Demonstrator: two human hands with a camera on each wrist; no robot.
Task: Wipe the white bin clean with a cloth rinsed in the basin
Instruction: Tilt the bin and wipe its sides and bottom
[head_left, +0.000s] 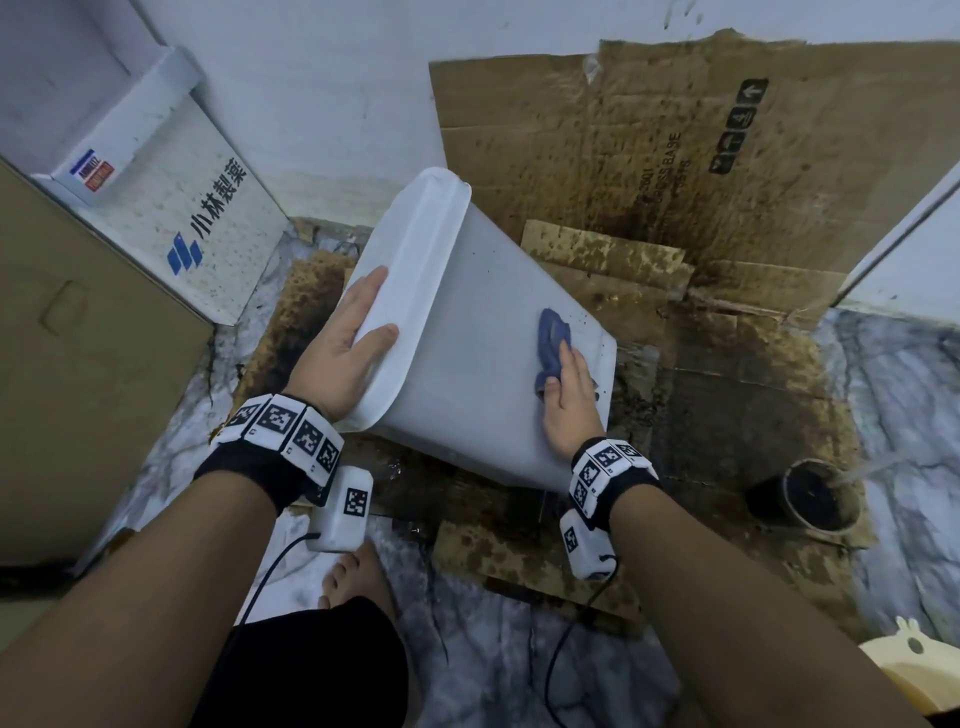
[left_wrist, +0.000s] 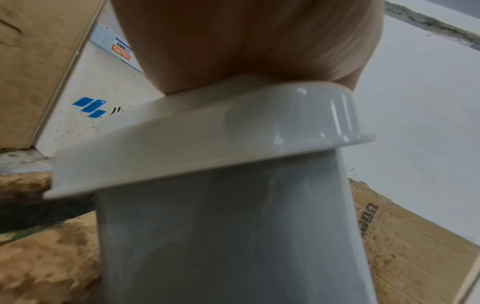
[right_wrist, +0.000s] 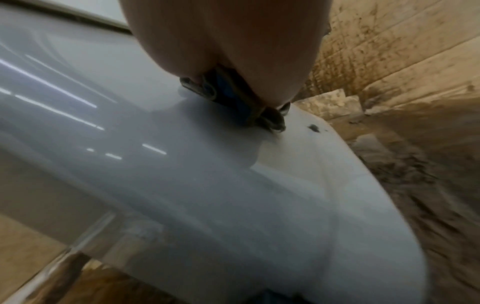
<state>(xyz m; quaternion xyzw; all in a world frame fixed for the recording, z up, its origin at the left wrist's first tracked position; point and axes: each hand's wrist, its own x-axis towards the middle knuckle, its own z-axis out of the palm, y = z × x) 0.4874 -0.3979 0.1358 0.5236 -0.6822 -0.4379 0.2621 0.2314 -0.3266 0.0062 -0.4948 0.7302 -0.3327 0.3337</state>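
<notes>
On soaked, brown-stained cardboard (head_left: 727, 395) against the wall, white bin (head_left: 488, 332) tilted over, lidded top leaning up-left, base corner down at right. Blue cloth (head_left: 551, 347) lies on the bin's upper side wall, near the base end, directly under the right hand (head_left: 569, 402).

Right hand: palm down on the wall of the bin, fingers extended and flat over the cloth, pressing it to the plastic; cloth bunches out past the fingertips. Right wrist view shows folded cloth edges (right_wrist: 233, 102) squeezed between palm and bin surface (right_wrist: 182, 185).

Left hand (head_left: 345, 348): laid against the lid (head_left: 415, 270) at the top end, fingers straight along the lid face, thumb spread across its rim, steadying the tilt. No curl round anything. Left wrist view: heel of the hand (left_wrist: 246, 45) seated on the lid's top (left_wrist: 207, 139).

Bin: smooth, glossy, pale grey-white, tapered body, overhanging lid flange. Small dark specks scattered on the side wall towards the base; one dark smear near the cloth in the right wrist view (right_wrist: 314, 128).

Nearby: dark round pot (head_left: 802, 496) on the cardboard at right; white printed carton (head_left: 192, 223) at left; bare foot (head_left: 358, 577) on marble floor (head_left: 519, 675)
</notes>
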